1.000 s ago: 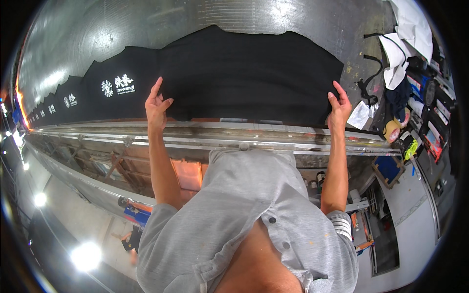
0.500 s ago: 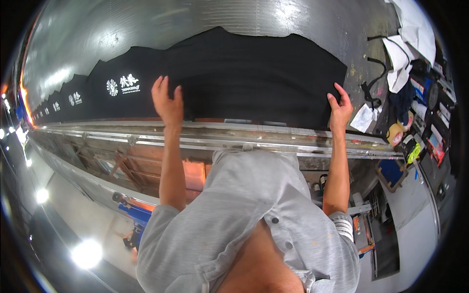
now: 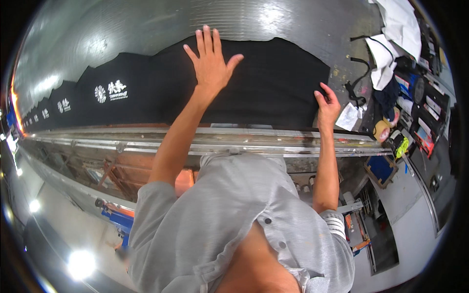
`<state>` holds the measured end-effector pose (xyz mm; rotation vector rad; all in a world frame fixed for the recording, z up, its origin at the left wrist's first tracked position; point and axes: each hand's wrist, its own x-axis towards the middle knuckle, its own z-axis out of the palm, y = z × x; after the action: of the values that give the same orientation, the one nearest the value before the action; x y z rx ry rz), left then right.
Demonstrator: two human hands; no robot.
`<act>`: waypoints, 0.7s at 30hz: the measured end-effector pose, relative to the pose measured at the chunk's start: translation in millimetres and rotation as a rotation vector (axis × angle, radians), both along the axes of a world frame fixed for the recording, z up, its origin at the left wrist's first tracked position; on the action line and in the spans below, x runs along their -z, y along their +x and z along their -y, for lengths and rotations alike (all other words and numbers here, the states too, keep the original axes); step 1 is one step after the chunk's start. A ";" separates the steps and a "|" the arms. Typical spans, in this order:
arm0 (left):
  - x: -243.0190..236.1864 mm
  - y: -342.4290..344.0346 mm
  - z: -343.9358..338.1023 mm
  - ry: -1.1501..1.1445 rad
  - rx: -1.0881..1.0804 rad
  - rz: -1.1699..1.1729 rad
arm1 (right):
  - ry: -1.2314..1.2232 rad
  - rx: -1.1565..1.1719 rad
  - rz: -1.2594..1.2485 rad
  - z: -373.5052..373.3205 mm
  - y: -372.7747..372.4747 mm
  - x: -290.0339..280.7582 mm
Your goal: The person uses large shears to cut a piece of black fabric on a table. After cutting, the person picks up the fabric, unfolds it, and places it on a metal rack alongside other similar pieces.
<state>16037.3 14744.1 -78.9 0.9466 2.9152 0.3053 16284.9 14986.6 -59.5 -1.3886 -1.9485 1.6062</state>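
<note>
A black fabric piece (image 3: 273,83) lies spread on the long metal-topped table (image 3: 151,24), its far edge wavy. Flat on it, near the far edge, rests my left hand (image 3: 211,66), palm down with fingers and thumb spread. My right hand (image 3: 329,106) is at the fabric's right edge, its thumb and fingers bent but apart, with nothing visible between them. Whether its fingertips touch the cloth I cannot tell. To the left, a white print (image 3: 111,92) shows on black fabric, and smaller white prints repeat farther along the row.
A metal rail (image 3: 234,136) runs along the table's near edge, in front of my body. At the right lie white cloths (image 3: 382,58), a black strap (image 3: 359,80), rolls of tape (image 3: 382,131) and assorted clutter. A blue-meshed frame (image 3: 381,170) stands below the table's right end.
My left hand has moved right and farther across the fabric, flattening with its fingers spread. My right hand stays by the right edge. The whole view has shifted slightly.
</note>
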 end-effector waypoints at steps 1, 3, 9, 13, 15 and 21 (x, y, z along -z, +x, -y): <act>-2.6 12.0 -8.5 -0.023 0.066 0.039 | -0.021 -0.006 -0.001 0.0 0.7 1.8; -7.6 44.3 -29.2 -0.025 0.197 0.128 | 0.000 -0.005 -0.004 -3.2 4.7 3.2; -6.3 79.4 -114.6 0.160 0.361 0.125 | 0.030 0.062 -0.020 2.3 -0.8 4.0; -5.7 87.3 -140.7 0.204 0.402 0.097 | 0.055 0.103 -0.061 6.2 -6.5 8.9; -2.5 90.2 -122.5 0.223 0.403 0.116 | 0.106 0.094 -0.027 6.7 -9.1 10.3; -15.0 38.2 26.7 -0.070 0.040 -0.034 | 0.183 0.080 -0.027 -10.0 7.1 13.6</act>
<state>16075.5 14717.4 -63.9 1.0085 2.9118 0.1854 16292.0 14996.7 -73.1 -1.3470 -1.9437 1.3666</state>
